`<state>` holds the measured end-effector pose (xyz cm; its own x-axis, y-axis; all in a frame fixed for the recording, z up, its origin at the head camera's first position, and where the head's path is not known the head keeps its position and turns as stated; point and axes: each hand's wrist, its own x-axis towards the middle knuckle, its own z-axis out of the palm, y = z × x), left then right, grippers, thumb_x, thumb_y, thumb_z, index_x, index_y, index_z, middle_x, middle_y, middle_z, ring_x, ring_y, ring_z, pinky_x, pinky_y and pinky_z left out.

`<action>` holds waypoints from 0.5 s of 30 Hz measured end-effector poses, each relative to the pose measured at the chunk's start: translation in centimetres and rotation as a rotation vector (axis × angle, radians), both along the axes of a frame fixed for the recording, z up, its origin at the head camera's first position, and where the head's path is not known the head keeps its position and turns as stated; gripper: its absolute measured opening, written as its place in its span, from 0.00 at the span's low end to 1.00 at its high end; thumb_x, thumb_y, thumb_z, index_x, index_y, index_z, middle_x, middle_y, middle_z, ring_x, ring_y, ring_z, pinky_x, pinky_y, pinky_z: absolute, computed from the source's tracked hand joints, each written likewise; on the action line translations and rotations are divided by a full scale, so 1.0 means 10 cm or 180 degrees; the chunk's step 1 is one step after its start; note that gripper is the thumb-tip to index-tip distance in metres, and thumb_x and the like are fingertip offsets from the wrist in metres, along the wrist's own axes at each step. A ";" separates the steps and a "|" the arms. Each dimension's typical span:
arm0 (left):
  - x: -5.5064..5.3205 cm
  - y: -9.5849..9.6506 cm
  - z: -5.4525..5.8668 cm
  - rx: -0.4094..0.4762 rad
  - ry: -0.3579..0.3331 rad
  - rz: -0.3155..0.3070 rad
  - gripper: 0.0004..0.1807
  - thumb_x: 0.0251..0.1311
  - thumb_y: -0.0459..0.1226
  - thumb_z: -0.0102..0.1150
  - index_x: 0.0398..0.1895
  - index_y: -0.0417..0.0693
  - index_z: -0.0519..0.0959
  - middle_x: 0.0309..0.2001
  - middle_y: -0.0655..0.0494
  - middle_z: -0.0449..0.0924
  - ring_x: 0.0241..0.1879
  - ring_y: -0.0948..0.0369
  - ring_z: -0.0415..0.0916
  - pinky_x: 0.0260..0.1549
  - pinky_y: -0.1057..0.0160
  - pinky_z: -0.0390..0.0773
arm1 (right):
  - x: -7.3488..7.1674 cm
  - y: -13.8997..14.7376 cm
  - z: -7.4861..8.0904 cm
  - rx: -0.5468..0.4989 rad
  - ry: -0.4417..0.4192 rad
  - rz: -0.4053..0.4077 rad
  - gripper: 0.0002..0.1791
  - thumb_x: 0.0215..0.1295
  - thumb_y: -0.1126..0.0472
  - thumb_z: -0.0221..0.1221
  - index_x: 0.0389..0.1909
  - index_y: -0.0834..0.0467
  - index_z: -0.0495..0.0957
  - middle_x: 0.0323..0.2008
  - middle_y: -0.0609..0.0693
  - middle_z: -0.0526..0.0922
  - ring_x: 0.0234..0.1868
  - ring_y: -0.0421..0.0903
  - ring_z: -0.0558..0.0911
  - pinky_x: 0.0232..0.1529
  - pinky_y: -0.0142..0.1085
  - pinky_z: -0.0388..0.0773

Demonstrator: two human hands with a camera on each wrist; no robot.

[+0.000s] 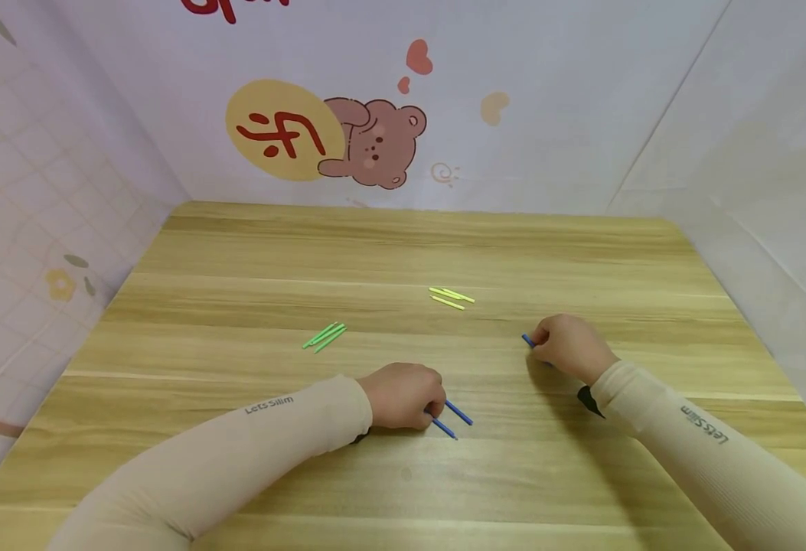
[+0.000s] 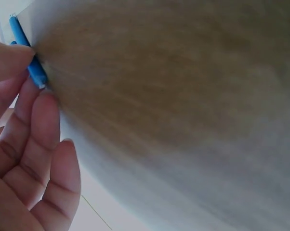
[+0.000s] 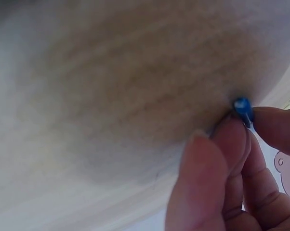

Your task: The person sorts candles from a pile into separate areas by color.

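Note:
My left hand (image 1: 404,395) is low over the table at the middle, thumb and fingertips pinching a thin blue stick (image 2: 20,33). Two blue sticks show by its fingers in the head view: a nearer stick (image 1: 445,428) and a farther stick (image 1: 460,413), lying roughly parallel. Farther right, my right hand (image 1: 571,348) pinches another short blue stick (image 3: 243,109) between thumb and fingers. One end of that stick pokes out past the fingertips on the left; the rest is mostly hidden by the hand.
Several green sticks (image 1: 330,339) lie grouped left of centre on the wooden table (image 1: 251,252). Yellow sticks (image 1: 447,303) lie together farther back, near the middle. White printed sheets (image 1: 547,153) with a bear drawing (image 1: 382,145) stand behind and at both sides.

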<state>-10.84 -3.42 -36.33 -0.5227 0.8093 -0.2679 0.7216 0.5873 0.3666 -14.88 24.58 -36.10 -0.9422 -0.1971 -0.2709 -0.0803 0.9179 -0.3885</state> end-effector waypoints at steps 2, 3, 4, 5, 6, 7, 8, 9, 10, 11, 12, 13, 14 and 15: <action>0.00 0.00 0.00 0.0005 -0.0001 -0.0005 0.06 0.54 0.32 0.63 0.23 0.54 0.80 0.27 0.65 0.70 0.28 0.67 0.66 0.29 0.71 0.68 | 0.00 0.00 0.00 0.0008 -0.0006 0.0000 0.07 0.55 0.64 0.59 0.33 0.61 0.82 0.27 0.48 0.80 0.28 0.44 0.74 0.32 0.36 0.70; 0.00 0.00 0.00 0.0008 -0.0003 -0.0006 0.06 0.54 0.32 0.63 0.24 0.54 0.80 0.27 0.65 0.70 0.28 0.67 0.66 0.29 0.71 0.68 | 0.00 0.00 0.00 0.0011 -0.0006 0.0002 0.07 0.55 0.64 0.59 0.33 0.61 0.82 0.27 0.48 0.80 0.28 0.44 0.74 0.32 0.36 0.70; 0.00 0.00 0.00 0.0012 0.0003 -0.0010 0.06 0.53 0.32 0.63 0.24 0.54 0.80 0.27 0.65 0.70 0.28 0.67 0.66 0.29 0.71 0.68 | -0.01 0.00 0.00 0.0015 -0.0003 0.0005 0.07 0.54 0.65 0.59 0.33 0.61 0.82 0.27 0.48 0.80 0.28 0.44 0.74 0.32 0.36 0.70; 0.00 -0.01 0.00 0.0018 0.0010 -0.0013 0.06 0.53 0.32 0.63 0.24 0.54 0.80 0.27 0.65 0.70 0.28 0.67 0.66 0.29 0.71 0.68 | -0.01 0.00 0.01 0.0020 0.0004 0.0010 0.07 0.54 0.65 0.59 0.32 0.61 0.82 0.27 0.48 0.80 0.28 0.44 0.74 0.32 0.36 0.70; 0.00 -0.01 0.00 0.0023 0.0012 -0.0015 0.06 0.53 0.32 0.63 0.23 0.54 0.80 0.27 0.65 0.70 0.28 0.67 0.66 0.29 0.71 0.67 | -0.01 0.00 0.01 0.0025 0.0004 0.0011 0.06 0.54 0.65 0.59 0.32 0.61 0.82 0.27 0.48 0.80 0.29 0.44 0.74 0.32 0.36 0.70; 0.00 -0.01 0.00 0.0029 0.0016 -0.0018 0.06 0.53 0.32 0.63 0.23 0.54 0.80 0.26 0.65 0.70 0.28 0.67 0.66 0.28 0.71 0.67 | -0.01 0.00 0.01 0.0031 0.0006 0.0013 0.06 0.54 0.65 0.59 0.32 0.61 0.82 0.27 0.48 0.80 0.29 0.44 0.74 0.32 0.37 0.70; 0.01 -0.01 0.00 0.0033 0.0018 -0.0016 0.07 0.52 0.32 0.63 0.23 0.54 0.80 0.26 0.65 0.70 0.28 0.67 0.66 0.28 0.71 0.67 | -0.01 0.00 0.01 0.0037 0.0010 0.0016 0.07 0.54 0.65 0.59 0.32 0.61 0.82 0.27 0.48 0.80 0.29 0.45 0.74 0.32 0.37 0.70; 0.01 -0.01 0.00 0.0038 0.0015 -0.0014 0.07 0.52 0.32 0.63 0.23 0.54 0.80 0.26 0.65 0.70 0.28 0.67 0.66 0.28 0.71 0.67 | -0.01 0.00 0.02 0.0041 0.0006 0.0018 0.07 0.54 0.64 0.59 0.32 0.61 0.82 0.27 0.48 0.80 0.29 0.45 0.74 0.33 0.37 0.71; 0.01 -0.01 0.00 0.0041 0.0011 -0.0013 0.07 0.52 0.32 0.63 0.22 0.54 0.79 0.26 0.65 0.70 0.28 0.67 0.66 0.28 0.71 0.67 | -0.01 0.00 0.02 0.0049 0.0008 0.0022 0.07 0.54 0.64 0.59 0.32 0.61 0.82 0.27 0.48 0.80 0.29 0.45 0.75 0.33 0.37 0.71; 0.01 -0.01 0.00 0.0046 0.0006 -0.0009 0.07 0.52 0.32 0.63 0.22 0.54 0.79 0.26 0.65 0.70 0.28 0.67 0.66 0.28 0.71 0.67 | -0.01 -0.01 0.02 0.0054 0.0005 0.0022 0.07 0.53 0.64 0.59 0.32 0.61 0.82 0.27 0.48 0.80 0.29 0.45 0.75 0.33 0.37 0.71; 0.01 -0.01 -0.01 0.0049 -0.0001 -0.0006 0.07 0.52 0.32 0.63 0.22 0.54 0.79 0.26 0.65 0.70 0.28 0.67 0.66 0.28 0.71 0.67 | -0.01 -0.01 0.02 0.0061 0.0002 0.0021 0.07 0.53 0.64 0.59 0.32 0.61 0.82 0.28 0.48 0.80 0.29 0.45 0.75 0.33 0.37 0.71; 0.01 -0.01 0.00 0.0053 -0.0002 -0.0002 0.07 0.52 0.32 0.63 0.22 0.54 0.79 0.26 0.65 0.70 0.28 0.67 0.66 0.28 0.71 0.67 | 0.00 -0.01 0.02 0.0066 0.0001 0.0021 0.07 0.54 0.64 0.59 0.33 0.61 0.82 0.28 0.48 0.80 0.29 0.45 0.75 0.33 0.37 0.71; 0.01 -0.01 0.00 0.0058 -0.0007 0.0000 0.07 0.52 0.32 0.63 0.23 0.54 0.79 0.26 0.65 0.70 0.28 0.67 0.66 0.28 0.71 0.67 | 0.00 -0.01 0.03 0.0066 -0.0002 0.0019 0.07 0.54 0.64 0.59 0.33 0.61 0.82 0.28 0.48 0.80 0.29 0.45 0.75 0.33 0.37 0.71; 0.01 -0.01 -0.01 0.0063 -0.0001 -0.0003 0.07 0.52 0.32 0.63 0.23 0.54 0.80 0.26 0.65 0.70 0.28 0.67 0.66 0.28 0.71 0.67 | 0.00 -0.01 0.03 0.0068 0.0003 0.0021 0.07 0.54 0.64 0.60 0.32 0.61 0.82 0.27 0.48 0.80 0.29 0.45 0.74 0.33 0.37 0.71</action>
